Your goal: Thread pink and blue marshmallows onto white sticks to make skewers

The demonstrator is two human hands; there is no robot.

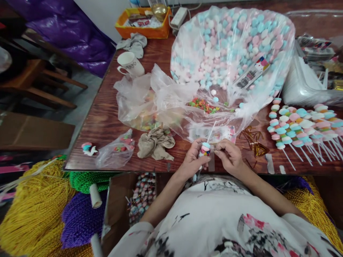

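My left hand [193,156] is wrapped round a candy skewer [205,149] near the table's front edge. The skewer has blue, pink and white pieces, a colourful wrapper part, and a white stick pointing up and away. Just right of it, my right hand [229,155] has its thumb and fingers pinched together; what they hold is too small to tell. Gold twist ties [253,142] lie to the right of my right hand. Finished-looking candy skewers [301,125] with white sticks lie in a pile at the right.
A large bag of pastel candies [233,46] fills the back. Plastic bags [139,103], a crumpled cloth [156,143], a mug [130,64] and an orange tray [143,33] stand or lie left. A clear tub [308,85] is at the right. An open box [118,203] sits below the edge.
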